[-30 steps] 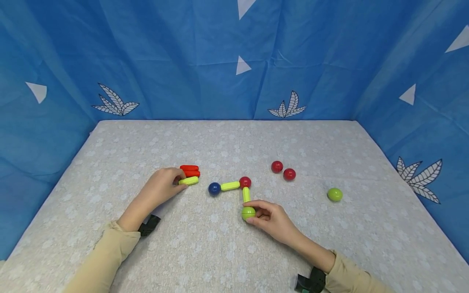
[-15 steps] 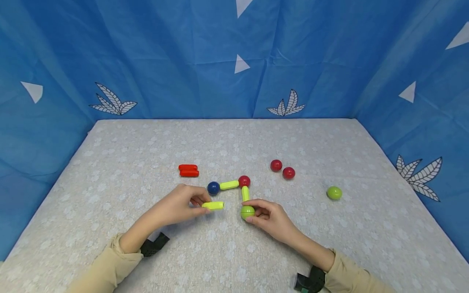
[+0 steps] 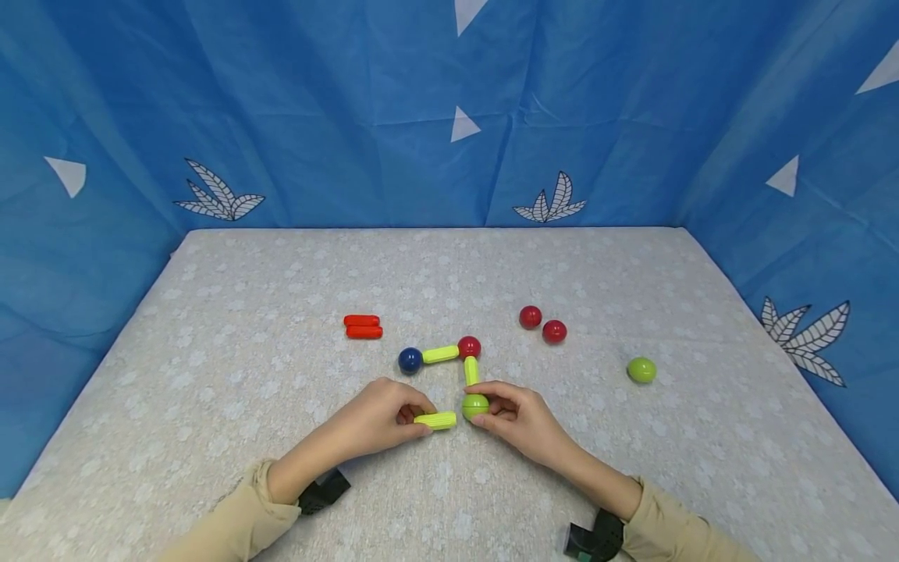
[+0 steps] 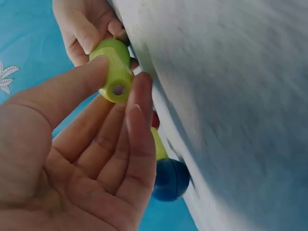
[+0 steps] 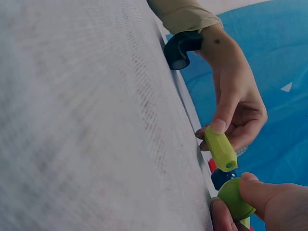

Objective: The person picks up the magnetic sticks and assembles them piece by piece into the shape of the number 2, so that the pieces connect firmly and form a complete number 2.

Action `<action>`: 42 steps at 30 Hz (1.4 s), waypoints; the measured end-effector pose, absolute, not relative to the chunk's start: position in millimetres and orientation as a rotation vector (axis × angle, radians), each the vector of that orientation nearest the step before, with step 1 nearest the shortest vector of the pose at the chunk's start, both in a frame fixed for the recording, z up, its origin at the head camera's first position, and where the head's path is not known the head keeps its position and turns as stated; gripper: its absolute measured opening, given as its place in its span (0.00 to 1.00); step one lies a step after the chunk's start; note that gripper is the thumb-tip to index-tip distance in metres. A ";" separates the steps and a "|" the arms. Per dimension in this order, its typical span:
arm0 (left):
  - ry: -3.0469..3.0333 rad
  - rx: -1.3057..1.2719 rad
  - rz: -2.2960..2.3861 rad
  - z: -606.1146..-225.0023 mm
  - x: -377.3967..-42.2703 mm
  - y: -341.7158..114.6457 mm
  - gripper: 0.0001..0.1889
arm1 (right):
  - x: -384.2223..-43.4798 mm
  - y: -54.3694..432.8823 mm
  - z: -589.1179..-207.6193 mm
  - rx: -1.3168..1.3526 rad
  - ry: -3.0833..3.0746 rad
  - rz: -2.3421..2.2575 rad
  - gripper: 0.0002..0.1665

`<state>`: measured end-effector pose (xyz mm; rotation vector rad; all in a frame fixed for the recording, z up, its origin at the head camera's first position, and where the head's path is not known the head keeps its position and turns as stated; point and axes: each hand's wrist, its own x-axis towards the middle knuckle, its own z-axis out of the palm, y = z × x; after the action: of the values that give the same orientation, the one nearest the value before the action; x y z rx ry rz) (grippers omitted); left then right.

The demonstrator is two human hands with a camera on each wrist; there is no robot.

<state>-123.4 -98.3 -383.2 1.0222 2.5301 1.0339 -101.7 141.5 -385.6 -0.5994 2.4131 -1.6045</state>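
My left hand (image 3: 382,417) pinches a short yellow-green rod (image 3: 437,421) between thumb and fingers; its free end points at the green ball and stands a small gap from it. A hole shows in the rod's end (image 5: 229,164) in the right wrist view. My right hand (image 3: 523,421) grips the green ball (image 3: 474,407) between thumb and fingers. From that ball a yellow-green rod (image 3: 471,371) runs back to a red ball (image 3: 469,347). Another yellow-green rod (image 3: 440,355) joins the red ball to a blue ball (image 3: 410,361) on the left.
Two red rods (image 3: 363,326) lie side by side at the left on the patterned cloth. Two loose red balls (image 3: 542,324) sit toward the back right, and a loose green ball (image 3: 642,370) farther right. A blue curtain (image 3: 351,117) hangs behind the table.
My left hand has lifted the yellow-green rod from beside the red rods and carried it right and nearer, up close to the green ball. My right hand stays on that ball.
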 end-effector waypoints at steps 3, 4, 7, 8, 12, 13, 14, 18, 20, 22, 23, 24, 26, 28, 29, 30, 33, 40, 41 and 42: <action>2.531 1.027 1.030 -384.4 -123.4 -95.4 0.07 | -104.4 143.9 -395.3 -0.608 2.418 -1.611 0.19; 2.529 1.027 1.033 -384.9 -123.5 -94.5 0.07 | -105.5 145.0 -399.3 -0.612 2.421 -1.610 0.19; 2.532 1.023 1.036 -386.7 -123.9 -92.0 0.06 | -108.8 147.9 -410.9 -0.609 2.424 -1.608 0.20; 2.532 1.012 1.037 -387.1 -123.7 -91.3 0.06 | -109.4 148.7 -413.1 -0.610 2.424 -1.609 0.20; 2.535 0.994 1.056 -388.4 -123.5 -89.2 0.06 | -110.2 150.3 -416.7 -0.622 2.415 -1.624 0.20; 2.537 0.989 1.060 -388.6 -123.3 -88.9 0.06 | -110.2 150.5 -417.3 -0.625 2.412 -1.628 0.20; 2.539 0.984 1.064 -388.8 -123.2 -88.7 0.06 | -110.1 150.5 -417.4 -0.630 2.410 -1.631 0.20; 2.553 0.983 1.065 -389.9 -123.9 -88.3 0.05 | -110.0 150.5 -417.8 -0.638 2.402 -1.641 0.20; 2.560 0.987 1.063 -390.2 -124.6 -88.5 0.06 | -109.9 150.3 -417.7 -0.634 2.401 -1.641 0.20; 2.571 0.995 1.055 -390.2 -125.4 -88.8 0.06 | -109.7 149.8 -416.9 -0.630 2.403 -1.635 0.20; 2.575 0.999 1.052 -390.3 -125.9 -88.9 0.06 | -109.4 149.3 -415.9 -0.630 2.404 -1.633 0.20; 2.581 1.002 1.047 -390.2 -126.2 -89.1 0.07 | -109.0 148.8 -414.5 -0.629 2.404 -1.632 0.20; 2.590 1.008 1.042 -390.2 -127.0 -89.4 0.07 | -106.7 146.9 -406.5 -0.642 2.400 -1.635 0.19; 2.589 1.013 1.043 -390.5 -127.8 -89.5 0.08 | -104.4 144.9 -398.4 -0.646 2.395 -1.638 0.19; 2.587 1.017 1.046 -390.7 -128.1 -89.6 0.08 | -103.3 143.9 -394.0 -0.648 2.393 -1.639 0.19; 2.585 1.018 1.047 -390.6 -128.3 -89.9 0.08 | -102.1 143.0 -390.0 -0.649 2.390 -1.639 0.18; 2.572 1.024 1.054 -391.2 -129.0 -90.4 0.08 | -100.7 141.6 -384.5 -0.642 2.386 -1.635 0.18; 2.571 1.037 1.059 -394.7 -132.4 -93.3 0.11 | -104.9 145.6 -402.3 -0.669 2.395 -1.642 0.19; 2.581 1.024 1.062 -395.2 -133.1 -94.2 0.12 | -105.9 146.6 -406.5 -0.676 2.395 -1.643 0.19; 2.592 1.002 1.074 -395.5 -133.8 -95.4 0.13 | -107.1 147.5 -410.6 -0.676 2.396 -1.642 0.19</action>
<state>-133.8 -95.4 -395.5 1.0016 2.5918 1.0740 -107.1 147.5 -410.6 -0.6757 2.3962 -1.6419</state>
